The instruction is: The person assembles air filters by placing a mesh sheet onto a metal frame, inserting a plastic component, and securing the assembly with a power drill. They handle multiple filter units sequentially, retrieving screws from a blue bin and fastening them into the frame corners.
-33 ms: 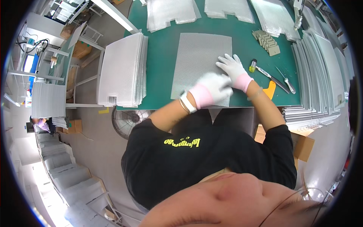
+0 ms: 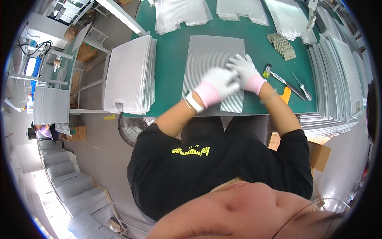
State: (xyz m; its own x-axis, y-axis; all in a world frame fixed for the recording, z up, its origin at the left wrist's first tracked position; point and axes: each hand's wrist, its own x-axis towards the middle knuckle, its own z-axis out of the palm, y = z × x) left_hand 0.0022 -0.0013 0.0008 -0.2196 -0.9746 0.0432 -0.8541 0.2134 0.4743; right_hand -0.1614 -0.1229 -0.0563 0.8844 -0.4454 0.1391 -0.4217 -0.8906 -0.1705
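A grey perforated mesh sheet (image 2: pixel 213 49) lies flat on the green tabletop (image 2: pixel 169 75) in front of me. My right hand (image 2: pixel 244 71), in a white glove with a pink cuff, rests on the sheet's right side with its fingers spread. My left hand (image 2: pixel 219 83), gloved the same way, is over the middle of the sheet and close beside the right hand. Motion blurs its fingers, so whether they pinch anything is unclear. To the right of the hands lie a small mallet (image 2: pixel 280 77), a screwdriver (image 2: pixel 304 91) and a yellow flat tool (image 2: pixel 285 95).
A tall stack of white sheets (image 2: pixel 127 75) stands at the left. Notched mesh sheets (image 2: pixel 179 16) lie along the far side, near several small olive plates (image 2: pixel 282 47). Many upright panels (image 2: pixel 334 75) line the right edge. A floor fan (image 2: pixel 137 126) is below the table.
My left hand has shifted slightly up and left across the sheet. My right hand stays nearly in place on the sheet's right side.
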